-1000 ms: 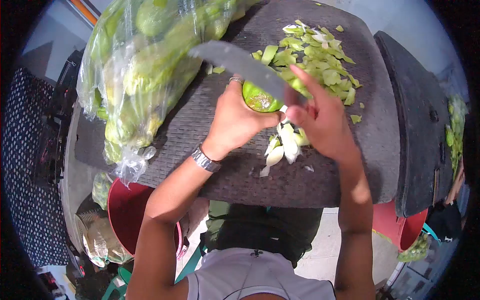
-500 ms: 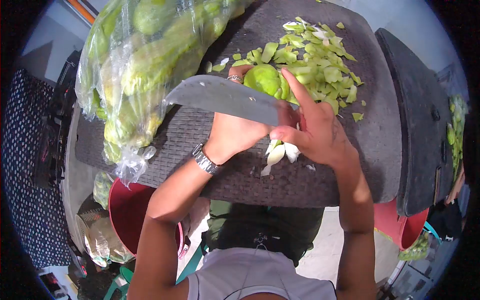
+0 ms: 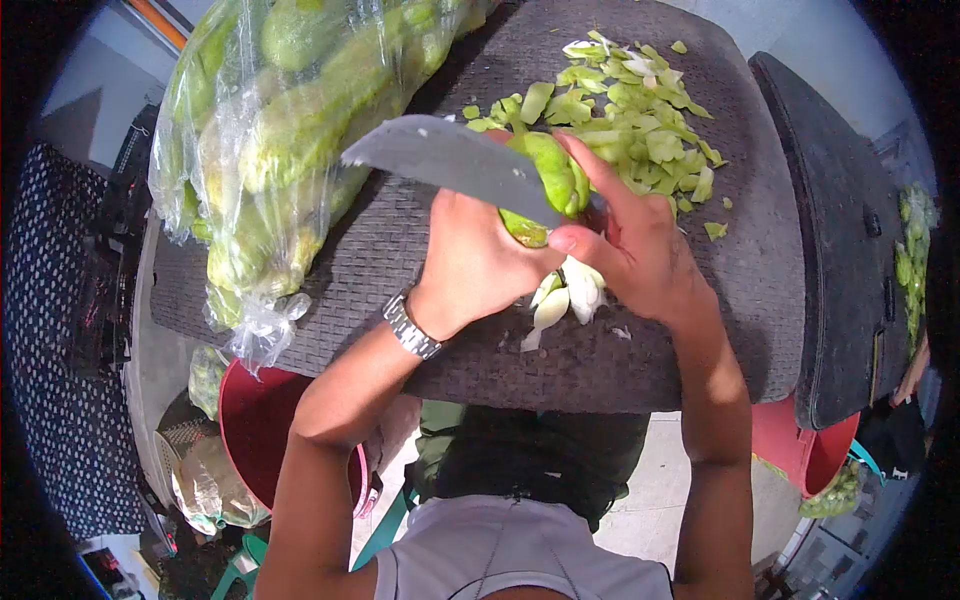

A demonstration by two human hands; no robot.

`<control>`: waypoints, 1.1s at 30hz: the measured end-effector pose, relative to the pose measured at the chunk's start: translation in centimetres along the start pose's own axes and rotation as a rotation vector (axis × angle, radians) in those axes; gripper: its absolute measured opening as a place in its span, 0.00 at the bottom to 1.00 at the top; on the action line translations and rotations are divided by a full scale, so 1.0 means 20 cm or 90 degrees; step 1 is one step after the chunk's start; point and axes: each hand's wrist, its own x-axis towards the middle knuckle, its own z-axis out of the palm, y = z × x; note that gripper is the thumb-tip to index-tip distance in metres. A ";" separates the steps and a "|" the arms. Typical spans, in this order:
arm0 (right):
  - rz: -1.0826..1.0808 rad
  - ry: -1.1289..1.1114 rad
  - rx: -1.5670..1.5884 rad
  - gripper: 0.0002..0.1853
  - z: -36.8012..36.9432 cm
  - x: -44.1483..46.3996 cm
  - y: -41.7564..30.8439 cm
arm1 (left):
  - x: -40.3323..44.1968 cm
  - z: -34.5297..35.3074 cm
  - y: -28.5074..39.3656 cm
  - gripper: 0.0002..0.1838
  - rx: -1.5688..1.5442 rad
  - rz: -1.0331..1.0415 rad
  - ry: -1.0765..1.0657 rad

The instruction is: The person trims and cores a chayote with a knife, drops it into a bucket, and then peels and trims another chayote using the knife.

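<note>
My left hand [image 3: 485, 255], with a metal watch at the wrist, is closed around a light green chayote [image 3: 562, 175]. In my right hand [image 3: 640, 240] is a knife [image 3: 440, 155] with a wide curved blade pointing left. The blade lies across the chayote, with green flesh showing on both sides of it. My right fingers hide the knife's handle, and the right index finger rests along the chayote's far side. Below the hands, pale cut pieces [image 3: 570, 295] lie on the woven dark tabletop [image 3: 480, 370].
A clear plastic bag [image 3: 290, 150] full of chayotes takes up the table's left side. Green peelings [image 3: 650, 130] are heaped beyond my hands. A dark chair back [image 3: 840, 250] stands to the right. Red tubs [image 3: 255, 430] sit below the table's edge.
The chayote has turned and tilted in my left hand. The blade has swung upward at its tip and now crosses the middle of the chayote; more green shows below the blade.
</note>
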 end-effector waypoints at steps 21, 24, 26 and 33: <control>0.265 -0.055 0.418 0.36 -0.06 0.02 0.00 | 0.03 -0.03 -0.02 0.44 -0.020 -0.058 -0.011; 0.352 -0.050 0.554 0.38 -0.15 0.02 0.06 | 0.04 -0.04 -0.01 0.46 -0.053 -0.066 -0.023; 0.385 -0.017 0.484 0.38 -0.19 0.04 0.08 | 0.04 -0.03 -0.03 0.47 -0.133 -0.100 -0.029; 0.382 0.136 0.196 0.40 -0.12 0.05 0.17 | 0.06 -0.04 -0.08 0.48 -0.544 -0.235 -0.072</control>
